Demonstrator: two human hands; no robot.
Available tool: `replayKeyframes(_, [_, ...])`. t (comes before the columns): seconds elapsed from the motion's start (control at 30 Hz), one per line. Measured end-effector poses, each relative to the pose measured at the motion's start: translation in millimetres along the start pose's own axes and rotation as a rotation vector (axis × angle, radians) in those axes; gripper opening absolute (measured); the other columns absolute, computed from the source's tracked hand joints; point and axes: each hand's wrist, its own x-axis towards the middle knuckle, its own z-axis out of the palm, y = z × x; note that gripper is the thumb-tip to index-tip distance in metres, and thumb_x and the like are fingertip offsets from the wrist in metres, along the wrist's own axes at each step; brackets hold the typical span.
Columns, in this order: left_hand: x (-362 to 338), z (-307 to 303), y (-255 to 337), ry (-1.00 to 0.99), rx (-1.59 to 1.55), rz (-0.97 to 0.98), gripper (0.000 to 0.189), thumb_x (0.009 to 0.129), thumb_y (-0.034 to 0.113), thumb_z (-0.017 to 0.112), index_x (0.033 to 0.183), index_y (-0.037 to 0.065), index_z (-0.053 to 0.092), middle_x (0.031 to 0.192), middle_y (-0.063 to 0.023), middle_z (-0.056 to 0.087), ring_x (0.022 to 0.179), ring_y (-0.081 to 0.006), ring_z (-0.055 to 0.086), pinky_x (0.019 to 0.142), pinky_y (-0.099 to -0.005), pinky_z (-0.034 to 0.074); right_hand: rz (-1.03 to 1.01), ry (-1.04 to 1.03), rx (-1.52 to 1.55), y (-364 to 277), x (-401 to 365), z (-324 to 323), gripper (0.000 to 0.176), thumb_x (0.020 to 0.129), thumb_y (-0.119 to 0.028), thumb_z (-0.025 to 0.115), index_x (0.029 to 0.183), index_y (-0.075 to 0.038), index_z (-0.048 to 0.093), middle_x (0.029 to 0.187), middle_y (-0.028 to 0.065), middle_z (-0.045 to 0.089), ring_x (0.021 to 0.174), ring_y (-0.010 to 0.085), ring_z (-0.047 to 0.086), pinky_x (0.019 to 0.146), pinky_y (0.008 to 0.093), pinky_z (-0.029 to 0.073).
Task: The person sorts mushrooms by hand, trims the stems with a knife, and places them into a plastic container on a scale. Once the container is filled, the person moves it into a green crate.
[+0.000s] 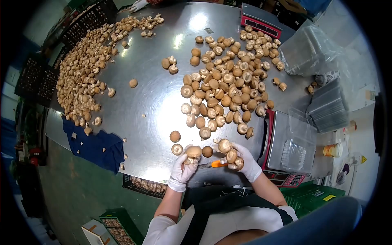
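My left hand [181, 171], in a white glove, is closed round a brown-capped mushroom [194, 152], with a pale stem showing below the cap. My right hand [250, 163], also gloved, holds several mushrooms [231, 155] bunched against its fingers. Between the hands lies a knife with an orange handle [219, 163], its blade pointing left; whether the right fingers grip it is hidden. A loose mushroom [207, 151] rests on the steel table [155, 118] between the hands, and two more lie just beyond my left hand. A large spread of mushrooms [228, 85] covers the table ahead.
At right, a scale [286, 143] carries a clear plastic tray [294, 153]; stacked trays [328, 106] stand beside it. Another scale [261, 20] is at the back. A long mushroom heap [83, 65], dark crates [36, 77] and a blue cloth [96, 145] are left. Another person's gloved hand [139, 5] shows at the far edge.
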Motion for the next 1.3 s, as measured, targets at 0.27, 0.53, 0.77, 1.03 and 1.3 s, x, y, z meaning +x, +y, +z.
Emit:
replayKeyframes(0.27, [6.0,8.2,-13.0,0.136,0.002,-0.136,0.038,0.094,0.033,0.045,0.114,0.001,0.049,0.101,-0.0155,0.056,0.08,-0.0224,0.06,0.068,-0.0312,0.056,-0.007,-0.02,0.135,-0.3,3.1,-10.9,0.045,0.097,-0.032,0.028,0.133,-0.006,0.036,0.129,0.0159,0.047,0.083,0.0249,0.06,0.047,0.0231,0.051])
replayKeyframes(0.53, [9.9,16.2,-20.0,0.186,-0.084,-0.176,0.036,0.095,0.032,0.046,0.115,0.003,0.05,0.098,-0.0149,0.06,0.077,-0.0224,0.062,0.065,-0.0312,0.057,-0.103,0.14,0.407,-7.2,11.0,-17.0,0.045,0.095,-0.034,0.041,0.128,-0.004,0.039,0.129,0.0178,0.046,0.086,0.0221,0.057,0.056,0.0266,0.054])
replayKeyframes(0.77, [6.0,19.8,-24.7,0.178,0.122,-0.085,0.031,0.095,0.021,0.045,0.119,0.003,0.047,0.107,-0.0167,0.056,0.091,-0.0243,0.061,0.076,-0.0325,0.055,-0.274,0.195,0.209,-1.6,15.9,-11.5,0.051,0.092,-0.019,0.045,0.134,0.003,0.027,0.136,0.023,0.035,0.116,0.0323,0.047,0.095,0.0369,0.044])
replayKeyframes(1.03, [-2.7,42.4,-28.2,0.21,0.675,0.055,0.039,0.086,-0.003,0.05,0.121,0.009,0.038,0.127,-0.0138,0.044,0.111,-0.0251,0.051,0.086,-0.0338,0.048,-0.68,0.242,-0.856,-9.1,18.7,3.8,0.072,0.079,-0.005,0.062,0.139,0.0,0.023,0.138,0.015,0.036,0.122,0.0244,0.043,0.103,0.0335,0.033])
replayKeyframes(1.3, [-4.5,49.0,-29.8,0.137,0.752,0.12,0.041,0.084,-0.004,0.052,0.121,0.008,0.039,0.13,-0.0123,0.042,0.111,-0.0226,0.05,0.087,-0.0318,0.049,-0.863,0.352,-1.745,-19.7,21.1,-2.1,0.062,0.075,0.0,0.065,0.132,-0.002,0.04,0.132,0.0182,0.044,0.126,0.0299,0.04,0.104,0.0347,0.031])
